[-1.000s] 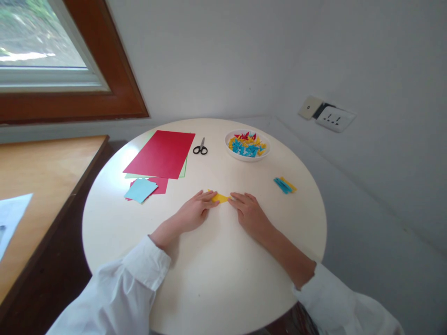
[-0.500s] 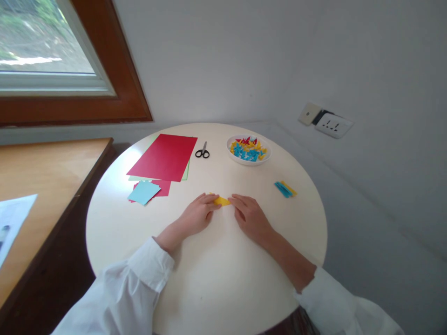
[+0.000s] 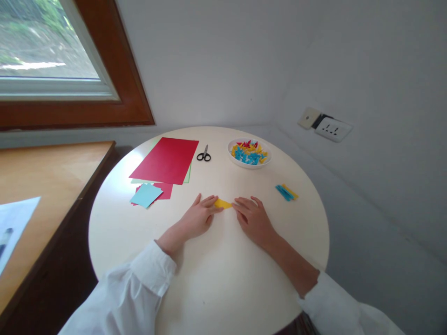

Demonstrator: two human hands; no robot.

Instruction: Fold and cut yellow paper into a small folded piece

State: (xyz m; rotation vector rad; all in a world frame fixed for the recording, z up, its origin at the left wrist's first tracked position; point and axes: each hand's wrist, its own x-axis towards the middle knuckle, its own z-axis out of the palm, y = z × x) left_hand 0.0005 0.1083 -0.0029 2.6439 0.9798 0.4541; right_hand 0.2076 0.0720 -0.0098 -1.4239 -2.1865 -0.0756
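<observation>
A small folded piece of yellow paper [image 3: 224, 204] lies flat on the white round table [image 3: 216, 279], in front of me. My left hand [image 3: 197, 218] holds its left end down, with the fingertips over the paper and the thumb hidden from sight. At the pointed right end, my right hand [image 3: 254, 221] has its fingertips closed on the paper, its index finger raised a little. Parts of the paper are covered by the left fingers.
Beyond my hands are scissors [image 3: 204, 156] and a white dish [image 3: 249, 165] of small folded red, yellow and blue papers. Large red sheets [image 3: 167, 160] and light blue squares [image 3: 147, 195] lie left. Narrow blue and yellow folded strips [image 3: 286, 192] lie right.
Some fingers of both hands have lifted from the paper, and more of the yellow shows between the hands. The whole view has shifted slightly.
</observation>
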